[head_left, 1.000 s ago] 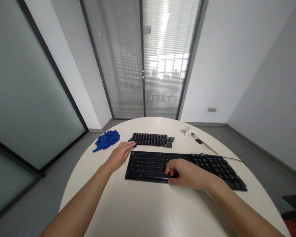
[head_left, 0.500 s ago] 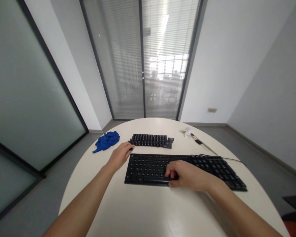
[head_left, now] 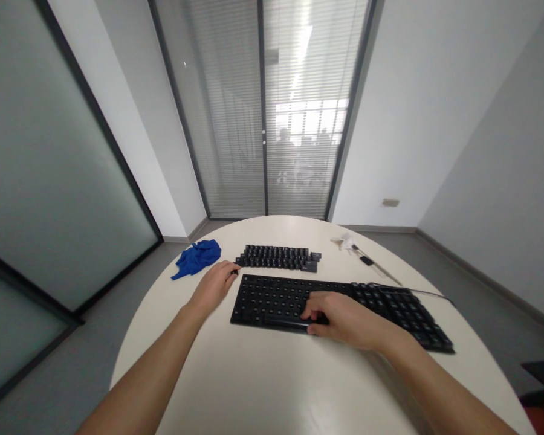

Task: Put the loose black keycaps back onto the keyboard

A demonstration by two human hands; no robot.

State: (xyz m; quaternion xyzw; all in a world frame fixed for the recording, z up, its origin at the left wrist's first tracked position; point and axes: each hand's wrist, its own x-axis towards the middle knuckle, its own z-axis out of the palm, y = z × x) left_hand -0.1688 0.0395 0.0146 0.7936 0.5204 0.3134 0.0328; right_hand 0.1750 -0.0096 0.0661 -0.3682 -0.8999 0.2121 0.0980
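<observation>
One black keycap [head_left: 234, 272] pinched in left hand [head_left: 214, 286], beside keycap rows [head_left: 276, 257] toward far edge of tabletop [head_left: 254, 380]. Keyboard [head_left: 265, 300] laid mid-tabletop, partly covered by curled right hand [head_left: 338, 317]; hold cannot be told. Pinch best kept light, keyboard steadied.

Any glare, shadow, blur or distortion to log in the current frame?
Head view: bright patches at the blinds; pale sheen on the near table; soft shadow beneath the right forearm; wide-angle lean in the walls; key legends too soft to read; dark piece at the left hand indistinct.
</observation>
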